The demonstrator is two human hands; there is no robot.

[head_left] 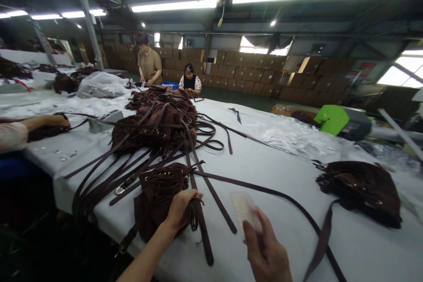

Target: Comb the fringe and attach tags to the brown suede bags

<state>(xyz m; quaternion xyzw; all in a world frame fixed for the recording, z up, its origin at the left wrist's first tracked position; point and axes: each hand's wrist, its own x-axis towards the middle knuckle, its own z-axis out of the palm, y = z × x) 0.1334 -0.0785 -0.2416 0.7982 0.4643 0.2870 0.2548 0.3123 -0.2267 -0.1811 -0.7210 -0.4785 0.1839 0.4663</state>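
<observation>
At the near edge of the white worktop (264, 163), the left hand (180, 211) is clamped on a brown suede bag (158, 194), fingers curled over its fringed right side. Just to the right, the right hand (266, 251) grips a pale brush (243, 209), blurred, held above the cloth. Long straps (211, 189) trail between them. Farther back lies a heap of bags (158, 123); another bag (361, 189) sits well apart to the right. A co-worker's hand (54, 121) rests at far left.
</observation>
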